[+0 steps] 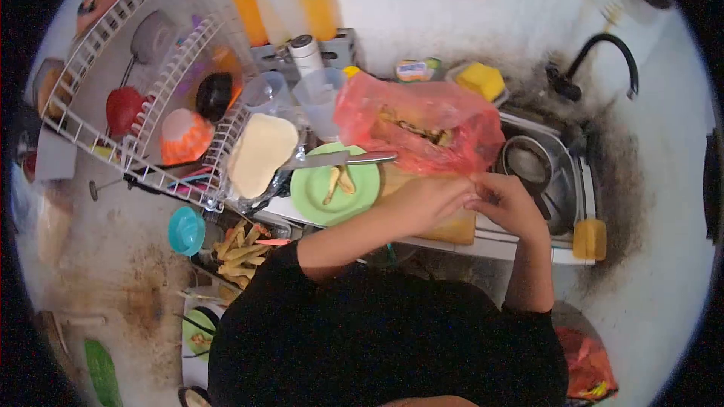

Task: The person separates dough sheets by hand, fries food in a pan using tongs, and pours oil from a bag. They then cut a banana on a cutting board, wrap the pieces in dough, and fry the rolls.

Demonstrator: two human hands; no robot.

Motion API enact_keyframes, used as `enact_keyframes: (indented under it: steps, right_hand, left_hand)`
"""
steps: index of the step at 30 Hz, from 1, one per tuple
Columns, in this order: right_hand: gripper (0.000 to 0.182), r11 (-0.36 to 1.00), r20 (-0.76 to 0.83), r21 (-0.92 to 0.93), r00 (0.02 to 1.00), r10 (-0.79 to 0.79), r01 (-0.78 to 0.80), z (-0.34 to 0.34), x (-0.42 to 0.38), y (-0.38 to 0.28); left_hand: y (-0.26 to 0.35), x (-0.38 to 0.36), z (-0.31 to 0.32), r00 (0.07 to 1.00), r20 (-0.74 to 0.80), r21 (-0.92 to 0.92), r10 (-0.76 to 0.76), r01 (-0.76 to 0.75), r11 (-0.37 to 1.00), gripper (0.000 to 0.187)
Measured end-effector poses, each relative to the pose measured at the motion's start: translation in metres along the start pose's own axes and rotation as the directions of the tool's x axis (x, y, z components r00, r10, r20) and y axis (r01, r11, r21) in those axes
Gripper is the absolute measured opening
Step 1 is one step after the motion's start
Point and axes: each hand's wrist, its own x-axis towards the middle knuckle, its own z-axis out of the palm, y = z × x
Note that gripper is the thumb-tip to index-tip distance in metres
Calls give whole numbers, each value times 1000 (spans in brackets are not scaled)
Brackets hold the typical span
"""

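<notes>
My left hand [437, 202] and my right hand [507, 200] meet fingertip to fingertip over the wooden cutting board [452, 232]. Fingers of both hands are closed in a pinch; whatever lies between them is too small or hidden to make out. Just beyond them, the near edge of a red plastic bag [362, 117] comes close to the fingertips. Brownish pieces [415, 130] show inside the bag. To the left, a green plate [309, 207] holds a few pale, slender pieces [339, 183]. A knife [369, 157] rests across the plate's far rim.
A white dish rack [98, 147] with bowls stands left, beside a cream board [264, 152]. Plastic cups [265, 93] and bottles [317, 9] stand behind. The sink [562, 211] with a pan [526, 160] is right. Peel-like scraps [240, 255] lie below left.
</notes>
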Motion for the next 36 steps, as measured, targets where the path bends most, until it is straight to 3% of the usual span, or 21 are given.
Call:
enact_keyframes:
  steps: [5,6,8,11,12,14,15,17,19,20,22,23,26,29,32,33,36]
  right_hand:
    - [13,968,-193,-22,949,-250,251,-11,-21,10]
    - [13,953,-231,-20,926,-298,302,-12,-24,12]
    - [12,978,-255,50,949,-185,204,-12,-30,16]
    - [13,992,-256,124,966,39,-7,-18,-34,24]
    - [14,986,-247,142,961,122,-88,-22,-33,27]
    - [14,982,-323,171,938,126,-73,-17,-25,53]
    - [15,980,-354,186,926,131,-67,-16,-22,57]
    - [15,914,-356,379,889,288,-144,-16,-18,56]
    - [14,843,-306,502,872,382,-193,-18,-15,56]
    - [14,911,-354,396,897,266,-113,-19,-17,60]
    - [14,984,-410,170,912,18,57,-14,-24,69]
    - [13,992,-343,115,939,-16,59,-13,-31,67]
    - [13,977,-281,0,937,-206,214,20,-53,92]
    - [15,995,-108,46,991,-79,85,70,-80,133]
    - [19,977,-235,-50,949,-211,205,98,-90,141]
    - [21,965,-172,-192,962,-210,177,93,-92,140]
    - [25,911,-227,-369,968,102,-183,82,-83,110]
  left_hand:
    - [39,18,-29,991,97,99,-96,86,991,41]
    - [35,18,-31,992,119,137,-37,20,990,39]
    - [20,18,-32,984,160,206,77,-110,972,35]
    - [5,19,-38,977,208,317,-52,-17,948,27]
    - [3,22,-38,975,173,291,-138,83,953,25]
    - [0,25,-39,944,103,223,-314,286,932,19]
    - [-2,28,-40,941,39,253,-337,317,914,18]
    - [-5,32,-40,923,-95,305,-373,383,872,18]
    - [-10,27,-38,969,-227,355,-98,176,918,20]
    - [-13,24,-37,958,-282,393,47,71,917,21]
    - [-14,8,-34,955,-231,527,188,-39,849,23]
    - [-14,-1,-29,948,-194,588,254,-95,804,25]
    - [-40,-40,10,964,-119,573,237,-128,810,29]
    - [-58,-76,46,989,90,582,113,-145,800,30]
    - [-59,-88,66,996,85,524,-26,-22,852,32]
    - [-57,-85,63,995,87,505,-44,-6,863,30]
    - [-59,-69,52,993,42,491,-107,73,868,28]
